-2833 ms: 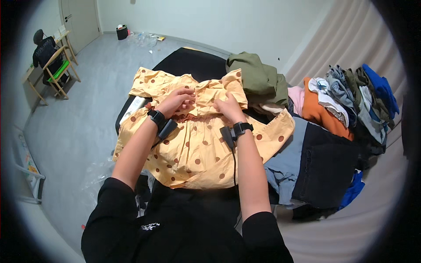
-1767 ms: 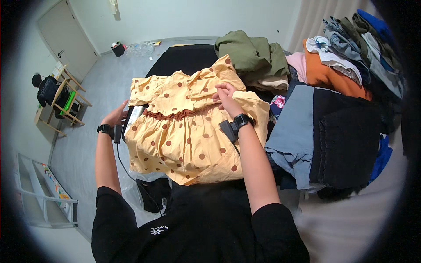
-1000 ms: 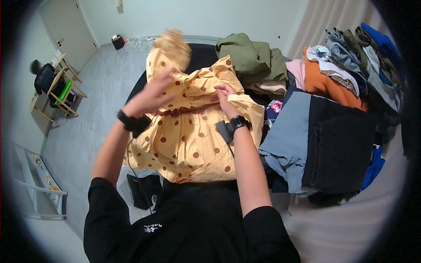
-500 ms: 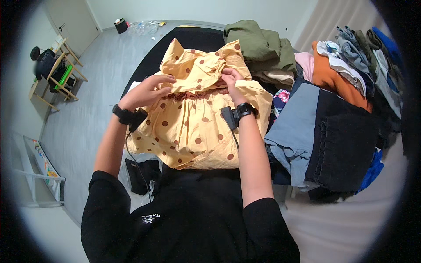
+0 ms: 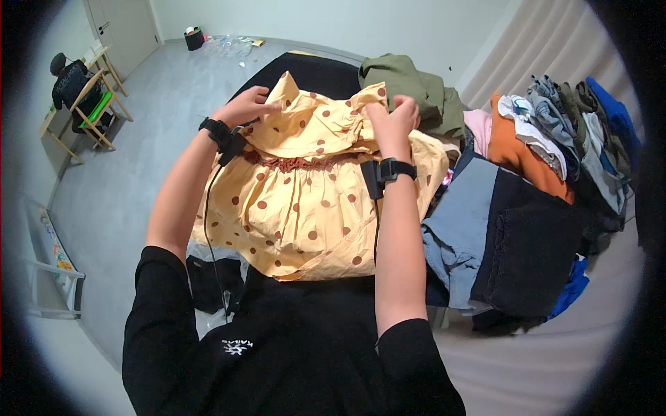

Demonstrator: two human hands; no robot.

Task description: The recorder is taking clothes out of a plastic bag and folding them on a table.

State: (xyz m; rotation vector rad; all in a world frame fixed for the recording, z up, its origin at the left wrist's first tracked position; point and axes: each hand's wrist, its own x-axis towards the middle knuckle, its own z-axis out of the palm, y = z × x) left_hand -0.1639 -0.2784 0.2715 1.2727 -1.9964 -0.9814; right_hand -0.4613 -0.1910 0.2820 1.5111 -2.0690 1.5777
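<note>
Both my hands pinch the yellow dotted dress point(image 5: 305, 201): my left hand point(image 5: 246, 107) grips its folded-in left shoulder, my right hand point(image 5: 394, 119) the right one, keeping the top flat. It lies spread on the black table point(image 5: 312, 69), beside the clothes pile point(image 5: 548, 159).

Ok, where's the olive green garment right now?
In the head view the olive green garment lies bunched at the far end of the black table, just beyond the right hand and the yellow dotted dress.

Black short-sleeved shirt, black wristbands with cables on both bare forearms.
</note>
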